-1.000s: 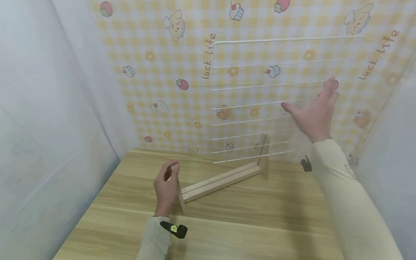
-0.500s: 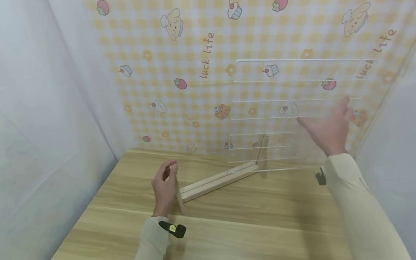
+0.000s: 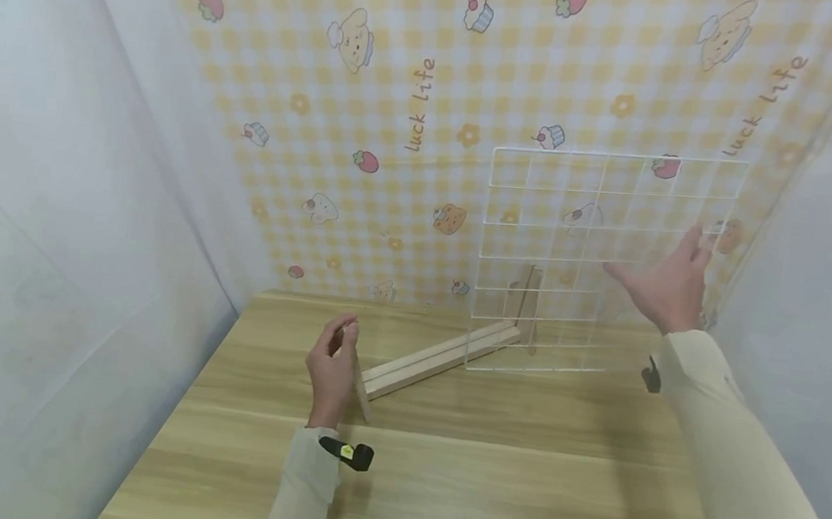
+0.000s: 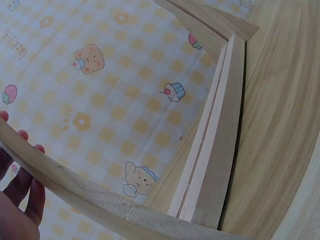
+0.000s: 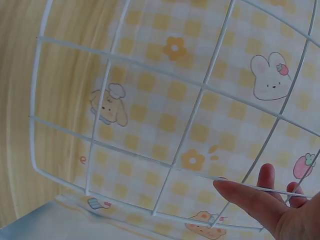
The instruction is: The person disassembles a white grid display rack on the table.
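My right hand (image 3: 665, 283) holds a white wire grid panel (image 3: 601, 185) upright above the table. In the right wrist view the thumb lies along one wire of the grid (image 5: 200, 95) and other fingers (image 5: 266, 177) reach through behind it. At the left, my left hand (image 3: 332, 368) grips the upper part of a wooden end piece (image 3: 364, 392). A grooved wooden bar (image 4: 215, 135) joins this end piece to another upright one (image 3: 529, 304) at the far end. The grid's lower left part overlaps the bar in the head view; I cannot tell whether they touch.
A wood-grain table (image 3: 484, 492) lies under the stand. Behind it hangs a yellow checked cloth (image 3: 371, 96) with cartoon prints. White sheets (image 3: 89, 220) close off the left side and the right side (image 3: 830, 333).
The right hand has moved right and down with the wire grid, and the grid has turned so that its crossing wires now show. The left hand has stayed on the wooden end piece.
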`<state>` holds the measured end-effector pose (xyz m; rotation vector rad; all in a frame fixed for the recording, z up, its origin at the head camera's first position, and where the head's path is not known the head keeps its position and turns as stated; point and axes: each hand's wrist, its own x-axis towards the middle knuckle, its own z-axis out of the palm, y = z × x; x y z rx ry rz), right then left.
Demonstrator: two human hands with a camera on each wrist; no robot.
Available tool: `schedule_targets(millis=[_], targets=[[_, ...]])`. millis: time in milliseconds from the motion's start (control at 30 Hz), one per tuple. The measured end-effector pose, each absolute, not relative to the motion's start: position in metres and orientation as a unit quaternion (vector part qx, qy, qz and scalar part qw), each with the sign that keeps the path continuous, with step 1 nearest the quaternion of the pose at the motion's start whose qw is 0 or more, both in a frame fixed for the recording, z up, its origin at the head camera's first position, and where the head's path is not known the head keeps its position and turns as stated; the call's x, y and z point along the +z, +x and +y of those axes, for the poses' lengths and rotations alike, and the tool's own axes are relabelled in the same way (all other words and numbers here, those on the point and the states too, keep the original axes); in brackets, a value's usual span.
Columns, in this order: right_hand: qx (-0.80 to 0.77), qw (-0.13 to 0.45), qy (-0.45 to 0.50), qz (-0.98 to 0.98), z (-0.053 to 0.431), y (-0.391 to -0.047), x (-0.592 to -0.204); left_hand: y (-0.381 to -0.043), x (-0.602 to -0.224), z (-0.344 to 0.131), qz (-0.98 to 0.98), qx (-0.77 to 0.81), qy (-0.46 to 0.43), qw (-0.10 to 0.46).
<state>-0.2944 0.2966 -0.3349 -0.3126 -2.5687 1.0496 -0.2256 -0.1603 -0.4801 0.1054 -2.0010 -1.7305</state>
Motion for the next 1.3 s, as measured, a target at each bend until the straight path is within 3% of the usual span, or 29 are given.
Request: schedule_targets(millis=[267, 1300], targets=[[0.348, 0.135, -0.105, -0.922, 0.302, -0.288, -0.352, -0.227, -0.479, -0.157, -0.739, -0.614, 0.032, 0.276], [0.279, 0.026, -0.076, -0.957, 0.312, -0.276, -0.405, -0.226, -0.477, -0.158, -0.747, -0.615, 0.053, 0.246]])
